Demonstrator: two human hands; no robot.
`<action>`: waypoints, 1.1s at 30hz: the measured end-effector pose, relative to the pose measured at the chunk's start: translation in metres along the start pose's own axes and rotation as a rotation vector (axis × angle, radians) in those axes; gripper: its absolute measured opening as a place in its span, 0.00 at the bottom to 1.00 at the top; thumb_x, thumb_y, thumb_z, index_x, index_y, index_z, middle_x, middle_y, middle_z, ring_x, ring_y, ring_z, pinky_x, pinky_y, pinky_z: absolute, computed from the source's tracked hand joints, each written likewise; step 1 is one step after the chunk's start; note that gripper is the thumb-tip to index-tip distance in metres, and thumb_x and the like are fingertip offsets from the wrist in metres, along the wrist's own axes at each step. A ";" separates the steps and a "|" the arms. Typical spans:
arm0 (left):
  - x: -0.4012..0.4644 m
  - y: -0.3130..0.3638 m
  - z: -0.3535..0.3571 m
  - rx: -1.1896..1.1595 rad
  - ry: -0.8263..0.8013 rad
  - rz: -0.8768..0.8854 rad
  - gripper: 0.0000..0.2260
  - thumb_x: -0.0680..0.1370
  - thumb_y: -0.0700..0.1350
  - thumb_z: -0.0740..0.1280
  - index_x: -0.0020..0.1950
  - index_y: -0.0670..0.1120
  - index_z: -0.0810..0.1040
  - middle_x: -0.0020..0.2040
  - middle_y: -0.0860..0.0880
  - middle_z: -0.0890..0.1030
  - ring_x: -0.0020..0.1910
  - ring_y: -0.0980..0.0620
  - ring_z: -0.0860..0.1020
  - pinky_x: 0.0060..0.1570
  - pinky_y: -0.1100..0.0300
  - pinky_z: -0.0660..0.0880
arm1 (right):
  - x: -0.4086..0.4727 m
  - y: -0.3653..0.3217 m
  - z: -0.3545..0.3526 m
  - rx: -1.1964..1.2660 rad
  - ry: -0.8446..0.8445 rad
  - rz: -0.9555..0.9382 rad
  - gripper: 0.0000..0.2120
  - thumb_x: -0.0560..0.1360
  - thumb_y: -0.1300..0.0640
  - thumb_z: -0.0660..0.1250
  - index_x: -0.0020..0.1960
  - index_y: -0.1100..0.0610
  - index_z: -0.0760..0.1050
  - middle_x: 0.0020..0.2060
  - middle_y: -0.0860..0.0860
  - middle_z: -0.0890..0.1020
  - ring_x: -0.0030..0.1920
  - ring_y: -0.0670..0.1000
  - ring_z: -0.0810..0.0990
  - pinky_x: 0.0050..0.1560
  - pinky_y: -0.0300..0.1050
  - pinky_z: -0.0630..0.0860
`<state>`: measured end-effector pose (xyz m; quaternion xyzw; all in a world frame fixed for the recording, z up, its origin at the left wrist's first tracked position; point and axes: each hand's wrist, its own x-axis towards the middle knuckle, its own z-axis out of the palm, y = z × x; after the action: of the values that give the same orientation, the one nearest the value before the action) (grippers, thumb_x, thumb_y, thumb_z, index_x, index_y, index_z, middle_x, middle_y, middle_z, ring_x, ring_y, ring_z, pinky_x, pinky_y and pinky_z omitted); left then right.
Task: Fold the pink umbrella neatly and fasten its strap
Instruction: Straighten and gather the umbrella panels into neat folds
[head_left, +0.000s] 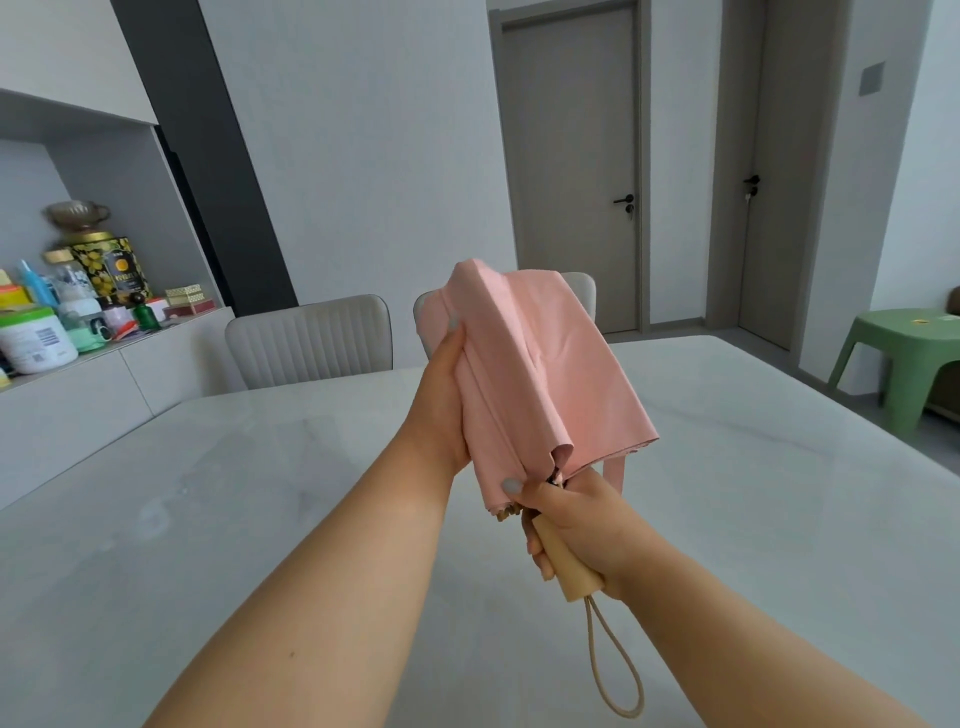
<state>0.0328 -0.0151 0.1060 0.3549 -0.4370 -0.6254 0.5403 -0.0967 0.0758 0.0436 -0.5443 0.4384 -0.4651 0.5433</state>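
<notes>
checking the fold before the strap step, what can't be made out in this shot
- Strap: head view shows only a short pink strip below the canopy; its upper end is hidden by the fabric, fastener unseen.
- Shaft and ribs: covered by the canopy and the right hand.
- Handle: partly hidden by the right hand.
- Left hand: fingers behind the fabric.
- Shelf jars: labels too small and blurred.
</notes>
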 end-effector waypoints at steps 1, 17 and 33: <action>-0.001 -0.001 -0.002 -0.059 -0.037 0.000 0.26 0.77 0.65 0.60 0.61 0.47 0.79 0.47 0.43 0.85 0.45 0.44 0.84 0.46 0.50 0.79 | -0.001 -0.001 -0.001 0.008 -0.025 -0.001 0.12 0.75 0.55 0.69 0.48 0.64 0.74 0.28 0.57 0.76 0.22 0.52 0.73 0.29 0.44 0.75; -0.001 -0.009 -0.002 -0.129 -0.049 -0.052 0.28 0.76 0.66 0.59 0.62 0.45 0.80 0.52 0.42 0.84 0.52 0.41 0.81 0.52 0.47 0.76 | 0.001 0.004 -0.002 0.400 -0.191 -0.042 0.07 0.68 0.67 0.68 0.46 0.66 0.74 0.32 0.58 0.79 0.26 0.51 0.75 0.23 0.40 0.70; 0.016 0.100 0.034 1.164 0.182 0.293 0.13 0.76 0.53 0.65 0.37 0.47 0.72 0.36 0.50 0.72 0.38 0.47 0.71 0.40 0.57 0.66 | 0.008 0.010 -0.011 0.066 0.028 -0.110 0.03 0.74 0.69 0.65 0.45 0.63 0.76 0.31 0.54 0.80 0.25 0.50 0.74 0.27 0.43 0.73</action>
<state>0.0359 -0.0284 0.2114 0.5803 -0.7037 -0.1702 0.3730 -0.1055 0.0653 0.0333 -0.5428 0.3998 -0.5160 0.5285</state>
